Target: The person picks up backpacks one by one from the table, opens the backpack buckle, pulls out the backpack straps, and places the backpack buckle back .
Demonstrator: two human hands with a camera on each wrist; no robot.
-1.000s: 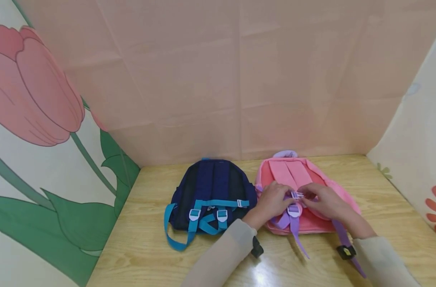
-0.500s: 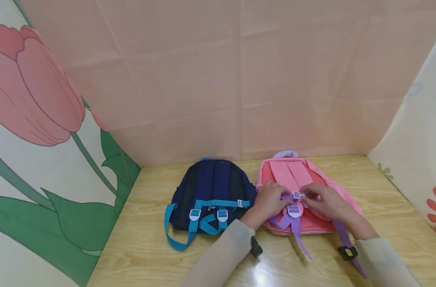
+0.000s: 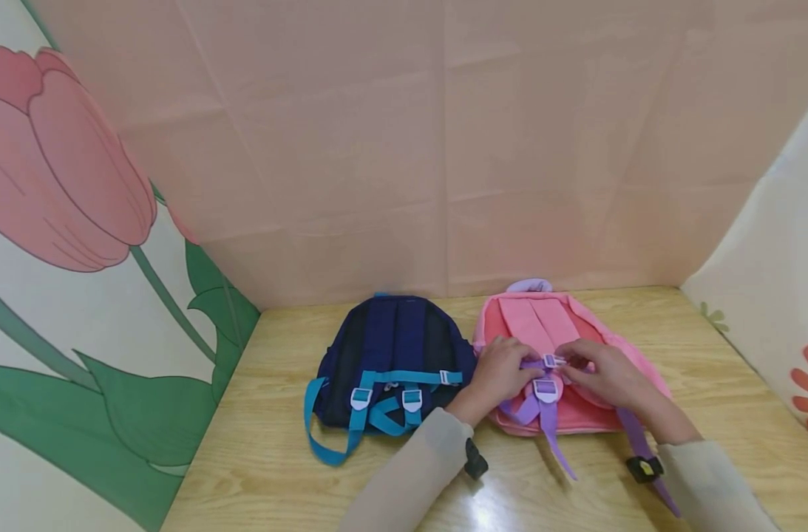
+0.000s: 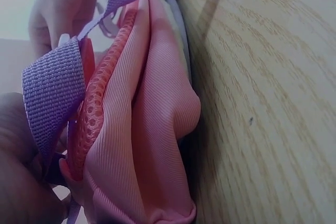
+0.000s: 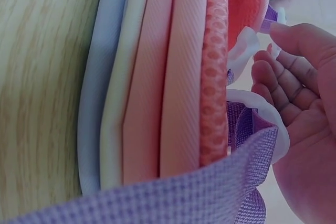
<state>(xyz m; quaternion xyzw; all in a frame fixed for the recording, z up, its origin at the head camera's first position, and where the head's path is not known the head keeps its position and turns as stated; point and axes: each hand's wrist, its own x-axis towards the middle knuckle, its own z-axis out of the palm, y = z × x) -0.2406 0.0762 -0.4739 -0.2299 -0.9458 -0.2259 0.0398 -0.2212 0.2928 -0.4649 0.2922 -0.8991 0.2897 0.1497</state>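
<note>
A pink backpack [image 3: 523, 318] lies on the table with its straps up. Across it runs a thin purple strap [image 3: 531, 365] with a small white side-release buckle [image 3: 551, 361], whose halves sit together. My left hand [image 3: 506, 369] pinches the strap just left of the buckle. From the other side my right hand [image 3: 603, 369] pinches the buckle's right end between thumb and fingers. Below it, a white strap adjuster [image 3: 546, 390] holds a wider purple webbing with a hanging tail. In the left wrist view, purple webbing [image 4: 55, 93] partly covers my left hand.
Left of the pink backpack, close against it, lies a navy backpack [image 3: 395, 332] with turquoise straps [image 3: 330, 451]. A loose purple strap end [image 3: 633, 432] hangs by my right wrist. Behind the wooden table [image 3: 257, 458] rises a pinkish backdrop [image 3: 350, 162].
My left fingers have drawn slightly left off the buckle onto the strap, which now shows between them and the buckle. The right hand has barely moved, and both backpacks stay in place.
</note>
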